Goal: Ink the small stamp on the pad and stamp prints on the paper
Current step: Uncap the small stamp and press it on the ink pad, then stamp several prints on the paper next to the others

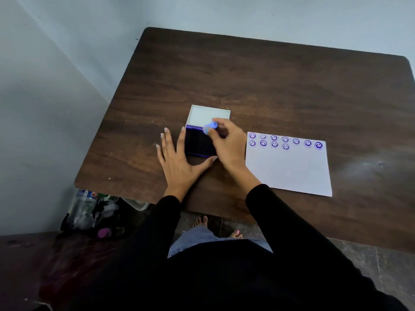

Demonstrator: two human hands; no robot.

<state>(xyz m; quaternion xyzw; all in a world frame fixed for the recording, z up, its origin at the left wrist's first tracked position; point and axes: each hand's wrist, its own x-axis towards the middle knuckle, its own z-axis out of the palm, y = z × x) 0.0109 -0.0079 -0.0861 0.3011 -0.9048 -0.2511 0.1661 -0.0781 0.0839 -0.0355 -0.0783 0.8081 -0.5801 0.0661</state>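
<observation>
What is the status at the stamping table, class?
Left hand flat, steadying open purple ink pad. Right hand holds small blue stamp over pad. White paper sheet: eleven purple smiley prints. Nothing in the way.

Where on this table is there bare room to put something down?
The table is bare across its far half, beyond the ink pad and paper, and right of the paper. The near left corner is free too. It is crowded where the left hand and right hand, holding the stamp, work.
</observation>
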